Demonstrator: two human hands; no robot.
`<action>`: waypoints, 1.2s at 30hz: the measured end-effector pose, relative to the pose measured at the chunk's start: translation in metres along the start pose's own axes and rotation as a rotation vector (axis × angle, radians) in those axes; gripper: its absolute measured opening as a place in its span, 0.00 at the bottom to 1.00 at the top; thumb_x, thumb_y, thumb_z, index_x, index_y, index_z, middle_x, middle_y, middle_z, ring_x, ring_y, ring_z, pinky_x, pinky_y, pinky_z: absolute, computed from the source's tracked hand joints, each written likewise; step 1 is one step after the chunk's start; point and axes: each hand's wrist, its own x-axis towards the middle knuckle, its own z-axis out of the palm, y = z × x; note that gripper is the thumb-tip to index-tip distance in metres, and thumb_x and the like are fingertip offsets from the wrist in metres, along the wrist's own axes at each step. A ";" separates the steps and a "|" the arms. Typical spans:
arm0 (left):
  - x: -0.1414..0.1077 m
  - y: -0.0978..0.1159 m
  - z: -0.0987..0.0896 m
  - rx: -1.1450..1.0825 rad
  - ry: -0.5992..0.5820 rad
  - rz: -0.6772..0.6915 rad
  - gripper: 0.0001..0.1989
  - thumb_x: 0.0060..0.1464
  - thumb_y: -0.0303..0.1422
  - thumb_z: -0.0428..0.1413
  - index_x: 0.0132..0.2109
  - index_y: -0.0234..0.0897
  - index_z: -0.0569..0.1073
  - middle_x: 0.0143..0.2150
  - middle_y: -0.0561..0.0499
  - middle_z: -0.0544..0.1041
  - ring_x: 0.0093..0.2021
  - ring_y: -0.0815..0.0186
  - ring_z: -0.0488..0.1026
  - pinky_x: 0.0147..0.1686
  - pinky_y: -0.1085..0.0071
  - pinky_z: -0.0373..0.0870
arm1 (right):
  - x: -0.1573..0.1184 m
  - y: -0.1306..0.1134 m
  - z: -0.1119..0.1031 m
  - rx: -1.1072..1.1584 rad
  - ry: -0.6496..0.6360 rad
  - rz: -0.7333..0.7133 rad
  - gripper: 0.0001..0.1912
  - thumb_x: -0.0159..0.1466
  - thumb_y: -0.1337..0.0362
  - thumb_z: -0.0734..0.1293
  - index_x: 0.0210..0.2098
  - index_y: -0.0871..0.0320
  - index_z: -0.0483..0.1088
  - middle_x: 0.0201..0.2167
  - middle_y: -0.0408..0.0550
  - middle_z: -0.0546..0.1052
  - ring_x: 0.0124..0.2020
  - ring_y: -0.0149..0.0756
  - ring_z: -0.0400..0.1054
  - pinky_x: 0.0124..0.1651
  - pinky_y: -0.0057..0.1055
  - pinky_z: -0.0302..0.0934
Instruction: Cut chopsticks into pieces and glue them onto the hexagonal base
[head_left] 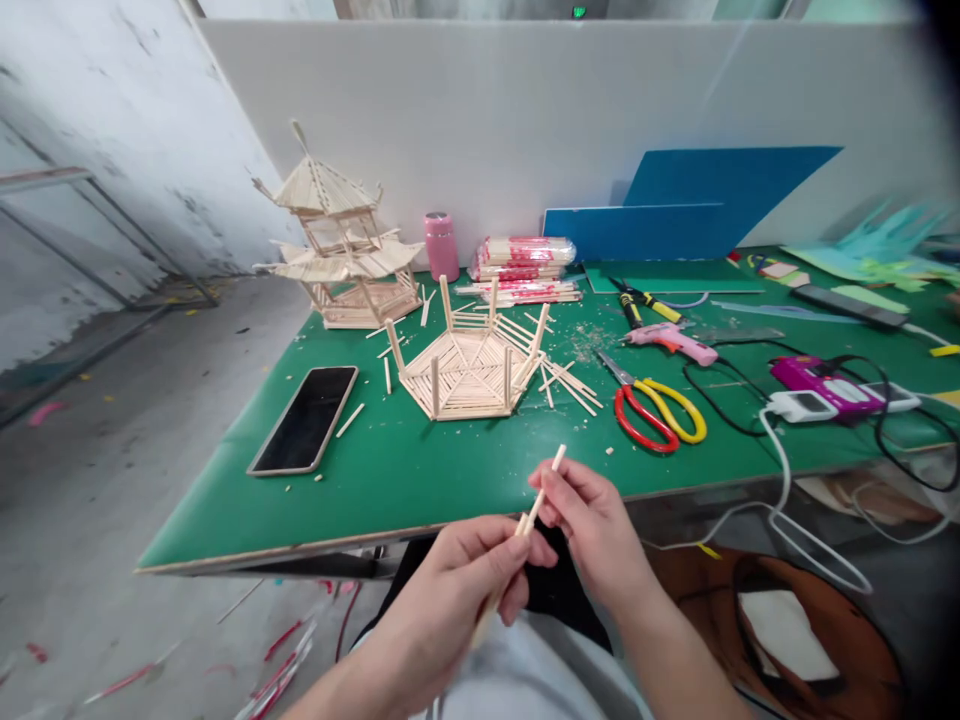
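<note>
Just off the table's front edge, my left hand [480, 570] is closed round a pair of thin wooden chopsticks, whose lower ends run down beneath the palm. My right hand [581, 520] pinches a wooden chopstick [556, 462] near its upper end. That stick slants down to meet the tips in my left fingers; whether they touch is hidden. Beyond my hands, a hexagonal stick base [471, 372] with upright posts at its corners rests on the green table [360, 500]. Loose sticks [574, 385] lie to its right.
A stick pagoda [341, 240] stands back left, near a pink bottle [440, 248] and packs of chopsticks [521, 262]. A phone [306, 420] lies left. Red-and-yellow scissors [660, 410], a pink glue gun [671, 342], pliers [645, 302] and cables lie right. Blue boards [675, 220] lean behind.
</note>
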 end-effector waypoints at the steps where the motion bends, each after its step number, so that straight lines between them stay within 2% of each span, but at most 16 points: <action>1: 0.000 0.000 -0.001 -0.042 0.014 -0.007 0.10 0.50 0.34 0.56 0.30 0.29 0.76 0.24 0.50 0.71 0.18 0.77 0.60 0.20 0.79 0.53 | 0.003 -0.002 -0.001 0.003 0.012 -0.009 0.10 0.58 0.57 0.65 0.28 0.58 0.71 0.18 0.38 0.62 0.20 0.25 0.54 0.24 0.24 0.51; 5: 0.001 0.000 -0.018 -0.180 0.120 -0.046 0.09 0.52 0.31 0.55 0.34 0.28 0.75 0.27 0.45 0.74 0.28 0.68 0.71 0.29 0.76 0.66 | 0.019 -0.014 -0.010 0.012 0.058 -0.034 0.10 0.58 0.55 0.65 0.30 0.56 0.70 0.22 0.38 0.65 0.21 0.24 0.55 0.23 0.22 0.52; 8: 0.005 -0.001 -0.030 -0.267 0.158 -0.021 0.07 0.52 0.30 0.55 0.33 0.28 0.74 0.32 0.43 0.76 0.33 0.65 0.73 0.35 0.69 0.69 | 0.020 -0.017 -0.003 -0.092 -0.063 0.035 0.10 0.56 0.59 0.68 0.35 0.57 0.71 0.21 0.38 0.65 0.20 0.24 0.57 0.23 0.22 0.54; 10: 0.007 -0.002 -0.034 -0.314 0.155 0.004 0.06 0.51 0.30 0.56 0.33 0.30 0.74 0.31 0.45 0.76 0.31 0.66 0.73 0.34 0.69 0.70 | 0.016 -0.014 0.009 -0.231 -0.198 0.069 0.16 0.55 0.60 0.68 0.43 0.57 0.69 0.21 0.38 0.67 0.22 0.25 0.61 0.25 0.23 0.58; 12: 0.007 -0.002 -0.036 -0.343 0.150 0.029 0.05 0.52 0.29 0.56 0.33 0.30 0.74 0.28 0.47 0.75 0.28 0.68 0.72 0.33 0.71 0.70 | 0.014 -0.011 0.022 -0.399 -0.290 0.043 0.22 0.56 0.60 0.67 0.49 0.56 0.64 0.24 0.38 0.69 0.24 0.27 0.63 0.28 0.25 0.60; 16: 0.006 0.002 -0.038 -0.357 0.118 0.089 0.06 0.53 0.30 0.54 0.33 0.31 0.74 0.27 0.49 0.75 0.27 0.70 0.71 0.33 0.70 0.70 | 0.017 -0.013 0.036 -0.683 -0.336 -0.035 0.25 0.58 0.60 0.65 0.54 0.55 0.60 0.25 0.40 0.72 0.24 0.29 0.65 0.28 0.26 0.60; 20: 0.013 0.009 -0.039 -0.373 0.096 0.068 0.07 0.54 0.30 0.53 0.35 0.32 0.75 0.28 0.48 0.76 0.28 0.69 0.72 0.34 0.69 0.70 | 0.027 -0.020 0.036 -0.725 -0.364 -0.039 0.30 0.57 0.63 0.65 0.58 0.56 0.54 0.24 0.39 0.72 0.24 0.29 0.65 0.28 0.26 0.59; 23: 0.022 0.012 -0.040 -0.394 0.110 0.033 0.07 0.53 0.30 0.54 0.37 0.32 0.76 0.28 0.47 0.76 0.27 0.68 0.72 0.32 0.68 0.70 | 0.035 -0.019 0.034 -0.734 -0.372 -0.015 0.32 0.56 0.65 0.65 0.58 0.57 0.53 0.23 0.38 0.72 0.23 0.29 0.64 0.27 0.26 0.58; 30: 0.040 0.017 -0.044 -0.432 0.152 0.061 0.06 0.53 0.29 0.54 0.33 0.31 0.75 0.28 0.48 0.76 0.28 0.67 0.73 0.30 0.71 0.70 | 0.054 -0.018 0.029 -0.745 -0.414 0.022 0.33 0.57 0.63 0.65 0.60 0.53 0.50 0.26 0.38 0.74 0.22 0.28 0.63 0.27 0.26 0.58; 33: 0.050 0.022 -0.042 -0.420 0.211 0.022 0.05 0.52 0.29 0.55 0.32 0.31 0.74 0.28 0.49 0.75 0.27 0.68 0.73 0.29 0.71 0.69 | 0.064 -0.022 0.018 -0.747 -0.327 -0.004 0.25 0.59 0.60 0.63 0.56 0.53 0.58 0.25 0.39 0.73 0.23 0.29 0.63 0.27 0.26 0.59; 36: 0.063 0.026 -0.037 -0.344 0.202 -0.026 0.07 0.50 0.31 0.56 0.33 0.30 0.74 0.27 0.48 0.74 0.24 0.68 0.73 0.25 0.75 0.67 | 0.074 -0.021 0.005 -0.704 -0.254 -0.016 0.16 0.61 0.58 0.62 0.47 0.55 0.67 0.26 0.42 0.72 0.25 0.29 0.65 0.27 0.25 0.61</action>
